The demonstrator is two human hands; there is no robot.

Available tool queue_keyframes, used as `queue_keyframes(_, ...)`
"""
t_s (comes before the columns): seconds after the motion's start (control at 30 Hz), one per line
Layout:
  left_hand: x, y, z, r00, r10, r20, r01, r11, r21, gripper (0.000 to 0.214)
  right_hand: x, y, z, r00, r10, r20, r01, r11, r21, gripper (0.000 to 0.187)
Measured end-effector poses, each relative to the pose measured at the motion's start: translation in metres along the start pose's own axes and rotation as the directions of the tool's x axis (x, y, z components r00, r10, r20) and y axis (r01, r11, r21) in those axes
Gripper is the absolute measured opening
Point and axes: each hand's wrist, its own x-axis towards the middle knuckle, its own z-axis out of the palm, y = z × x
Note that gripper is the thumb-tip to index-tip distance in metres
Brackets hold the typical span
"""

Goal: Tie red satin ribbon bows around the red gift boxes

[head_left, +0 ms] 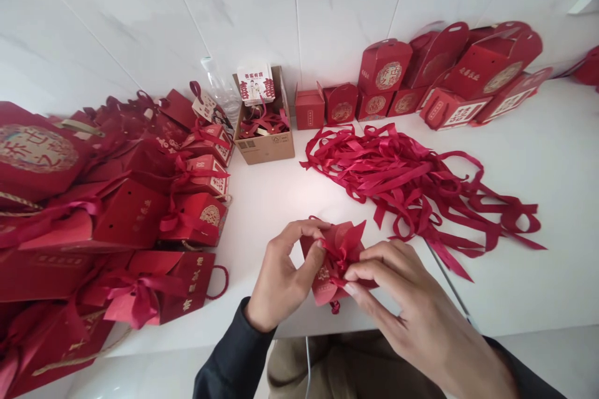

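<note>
A small red gift box (344,243) with a red ribbon bow on it sits between both hands near the front edge of the white table (271,199). My left hand (281,277) grips the box's left side with thumb and fingers. My right hand (407,299) pinches the ribbon at the box's front. A loose heap of red ribbons (412,181) lies just beyond the box to the right.
Several finished red boxes tied with bows (140,218) are piled on the left. A small cardboard carton (264,121) with ribbons stands against the white wall. Empty red boxes (444,81) are stacked at the back right. A clear plastic bottle (219,90) stands by the carton.
</note>
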Motion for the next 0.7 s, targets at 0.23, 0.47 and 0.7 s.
queue_keyframes(0.23,0.007,-0.004,0.008,0.991,-0.077,-0.111,0.069,0.995,-0.069,0.011,-0.004,0.001,-0.003,1.000,0.014,0.008,-0.015,1.000,0.027,0.010)
queue_keyframes(0.47,0.004,-0.004,0.002,0.989,-0.108,-0.098,0.081,0.966,-0.246,0.016,-0.005,0.005,-0.010,0.994,0.110,-0.013,-0.108,0.989,0.097,0.015)
queue_keyframes(0.7,-0.005,0.008,0.003,0.999,-0.044,-0.001,0.044,0.997,-0.056,0.030,0.029,0.018,-0.012,0.998,0.034,-0.047,-0.036,0.998,-0.045,0.034)
